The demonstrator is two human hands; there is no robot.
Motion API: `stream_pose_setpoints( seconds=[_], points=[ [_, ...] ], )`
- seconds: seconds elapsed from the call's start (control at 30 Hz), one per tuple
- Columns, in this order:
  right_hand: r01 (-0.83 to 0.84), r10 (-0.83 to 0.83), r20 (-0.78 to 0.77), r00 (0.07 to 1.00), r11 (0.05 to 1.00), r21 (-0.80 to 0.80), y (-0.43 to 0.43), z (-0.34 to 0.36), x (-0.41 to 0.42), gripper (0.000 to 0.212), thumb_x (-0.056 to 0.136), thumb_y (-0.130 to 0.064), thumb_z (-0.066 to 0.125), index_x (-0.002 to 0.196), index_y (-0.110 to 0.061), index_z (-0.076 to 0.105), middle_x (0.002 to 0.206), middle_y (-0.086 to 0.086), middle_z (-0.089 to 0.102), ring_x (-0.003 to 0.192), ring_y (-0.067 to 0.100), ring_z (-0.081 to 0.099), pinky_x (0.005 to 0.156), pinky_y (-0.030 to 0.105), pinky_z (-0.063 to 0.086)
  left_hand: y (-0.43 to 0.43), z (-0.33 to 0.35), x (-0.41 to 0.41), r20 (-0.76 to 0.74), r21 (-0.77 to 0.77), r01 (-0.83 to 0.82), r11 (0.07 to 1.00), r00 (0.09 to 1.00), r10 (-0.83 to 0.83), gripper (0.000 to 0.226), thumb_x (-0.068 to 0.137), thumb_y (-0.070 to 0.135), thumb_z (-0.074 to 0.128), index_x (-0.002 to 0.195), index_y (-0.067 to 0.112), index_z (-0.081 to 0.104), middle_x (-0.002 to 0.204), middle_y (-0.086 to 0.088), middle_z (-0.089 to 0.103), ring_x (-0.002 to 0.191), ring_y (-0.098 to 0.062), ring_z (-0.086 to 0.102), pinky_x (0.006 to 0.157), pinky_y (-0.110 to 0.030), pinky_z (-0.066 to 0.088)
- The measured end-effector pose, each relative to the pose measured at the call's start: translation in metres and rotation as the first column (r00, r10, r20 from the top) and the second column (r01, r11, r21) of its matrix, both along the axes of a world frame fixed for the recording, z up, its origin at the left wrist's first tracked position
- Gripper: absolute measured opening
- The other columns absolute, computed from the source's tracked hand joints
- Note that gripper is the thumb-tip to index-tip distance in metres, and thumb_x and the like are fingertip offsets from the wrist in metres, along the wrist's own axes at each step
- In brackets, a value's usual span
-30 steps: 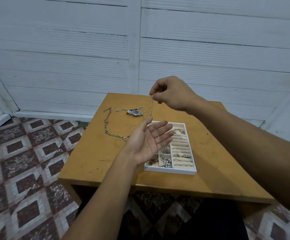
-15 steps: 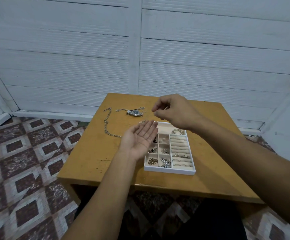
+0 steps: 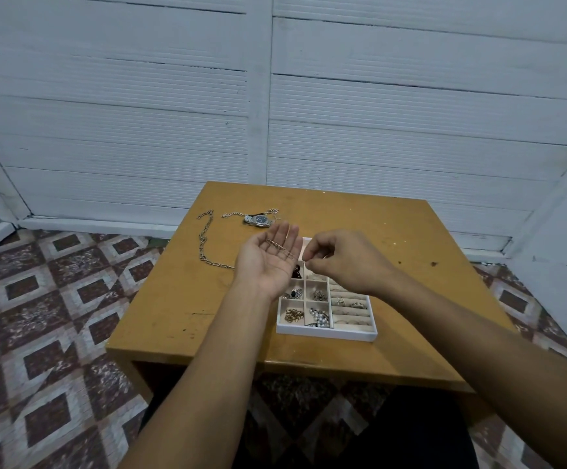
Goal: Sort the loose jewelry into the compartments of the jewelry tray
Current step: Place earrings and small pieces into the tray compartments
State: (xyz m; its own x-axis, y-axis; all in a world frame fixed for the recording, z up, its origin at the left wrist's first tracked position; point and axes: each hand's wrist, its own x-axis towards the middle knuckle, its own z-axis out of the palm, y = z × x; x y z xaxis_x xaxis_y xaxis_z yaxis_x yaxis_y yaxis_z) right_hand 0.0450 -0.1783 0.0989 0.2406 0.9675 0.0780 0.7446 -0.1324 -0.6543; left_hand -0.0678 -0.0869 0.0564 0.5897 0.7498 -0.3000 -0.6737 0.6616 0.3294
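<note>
– While the right hand [image 3: 346,262] pinches one end of the fine chain [image 3: 279,247], thumb and forefinger pressed together on it, how much of the sorting would you call done?

– Most of it, I'd judge. Directly beneath that pinch the jewelry tray [image 3: 326,332] already holds plenty. There are pearl beads [image 3: 319,318] and small gold-toned hoops [image 3: 293,314] in the nearest square cells, darker pieces further in, and rings tucked among the padded rolls [image 3: 348,302] under the right wrist.

– And what is left?

– The fine chain itself is not yet in a cell. The rest of it lies across the left hand [image 3: 268,262], just beside the pinch. That hand is palm up, fingers straight, gripping nothing. Beyond the palm, on the table [image 3: 410,265], wait a watch [image 3: 259,220], a thin silver chain [image 3: 233,214] running up to it, and a heavy link chain [image 3: 203,242] off to the palm's thumb side.

– How would they handle?

– The fine chain is reddish-gold, hair-thin and limp, so it will probably tangle. The link chain has chunky oval silver links in a loose curve. The watch looks like steel with a dark dial. The tray is white with rigid walls and a pale lining. The table is smooth yellow-brown wood, flecked with marks.
</note>
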Motion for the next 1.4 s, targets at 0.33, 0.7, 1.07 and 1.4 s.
stream_pose_setpoints(
  seconds=[0.33, 0.7, 1.07, 1.4],
  points=[
    [0.084, -0.125, -0.496, 0.859, 0.991, -0.104, -0.003, -0.027, -0.002, 0.014, 0.083, -0.005, 0.068, 0.097, -0.005, 0.068, 0.070, 0.005, 0.067, 0.058, 0.012, 0.058, 0.052, 0.021, 0.043, -0.008, 0.005, 0.010, 0.052, -0.012, 0.015, 1.000, 0.999, -0.014, 0.025, 0.095, 0.012, 0.040, 0.088, 0.004, 0.062, 0.082, -0.010, 0.068, 0.075, -0.024, 0.070, 0.083, -0.036, 0.054],
    [0.101, -0.126, -0.353, 0.927, 0.991, -0.088, -0.001, -0.024, 0.006, 0.008, 0.087, -0.012, 0.068, 0.089, -0.006, 0.073, 0.074, 0.004, 0.069, 0.060, 0.012, 0.061, 0.049, 0.017, 0.045, 0.000, -0.006, 0.000, -0.150, 0.069, 0.011, 0.998, 0.989, -0.001, 0.023, 0.096, 0.014, 0.040, 0.096, 0.004, 0.062, 0.086, -0.010, 0.071, 0.091, -0.027, 0.069, 0.094, -0.039, 0.051],
    [0.085, -0.074, 0.071, 0.995, 0.983, -0.162, 0.025, -0.034, -0.004, 0.008, 0.082, -0.017, 0.067, 0.082, -0.021, 0.074, 0.077, -0.002, 0.070, 0.072, 0.015, 0.064, 0.061, 0.023, 0.048, -0.010, -0.026, -0.004, -0.374, 0.020, 0.097, 0.995, 0.924, -0.083, 0.031, 0.099, 0.026, 0.037, 0.104, 0.002, 0.055, 0.116, -0.018, 0.063, 0.099, -0.029, 0.063, 0.087, -0.038, 0.049],
    [0.115, -0.104, 0.071, 0.992, 0.977, -0.180, 0.037, -0.041, -0.010, 0.011, 0.080, -0.016, 0.064, 0.080, -0.023, 0.073, 0.079, -0.004, 0.073, 0.074, 0.012, 0.066, 0.051, 0.018, 0.039, -0.020, -0.026, -0.011, -0.320, -0.036, 0.128, 0.991, 0.938, -0.133, 0.056, 0.097, 0.039, 0.040, 0.135, -0.003, 0.042, 0.125, -0.021, 0.059, 0.115, -0.032, 0.057, 0.113, -0.042, 0.033]
  ],
)
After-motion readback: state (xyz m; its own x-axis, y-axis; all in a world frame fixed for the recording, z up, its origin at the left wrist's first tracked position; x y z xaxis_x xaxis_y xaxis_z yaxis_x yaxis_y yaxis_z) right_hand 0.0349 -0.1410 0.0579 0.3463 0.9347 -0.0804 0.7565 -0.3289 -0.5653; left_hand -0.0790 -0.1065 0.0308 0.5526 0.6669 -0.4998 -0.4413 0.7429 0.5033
